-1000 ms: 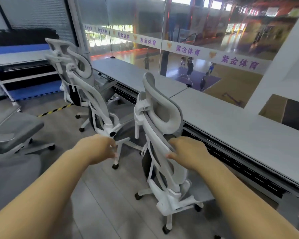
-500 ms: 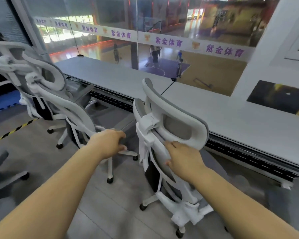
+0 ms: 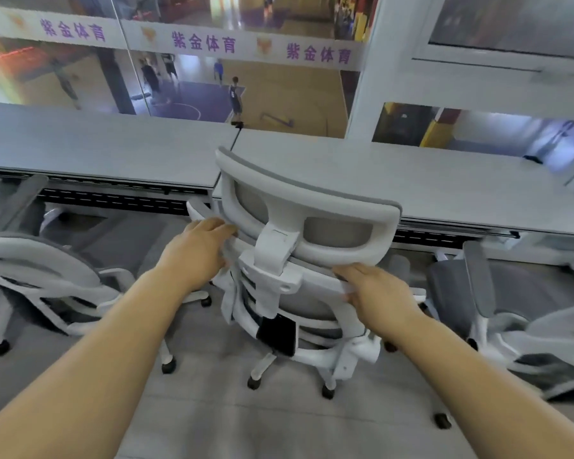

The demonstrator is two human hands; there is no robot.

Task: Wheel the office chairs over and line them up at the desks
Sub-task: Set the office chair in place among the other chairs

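Note:
A white-framed office chair with grey mesh [image 3: 309, 207] stands right in front of me, its back toward me and its seat facing the long grey desk [image 3: 428, 183]. My left hand [image 3: 196, 250] grips the left upper edge of its backrest, just below the headrest. My right hand [image 3: 378, 289] holds the right upper edge of the same backrest, fingers lying along the frame. The headrest sits close to the seam between two desk tops. The chair's castors rest on the grey floor.
Another chair of the same kind [image 3: 47, 276] stands at the left by the desk. On the right is a further chair [image 3: 474, 286], with part of one more behind it at the frame's edge. Behind the desks runs a glass wall [image 3: 212, 77] over a sports court.
My left hand left the neighbouring chair and took hold of the middle chair's backrest. The chair has swung round so its back faces me squarely at the desk, and my view turned right.

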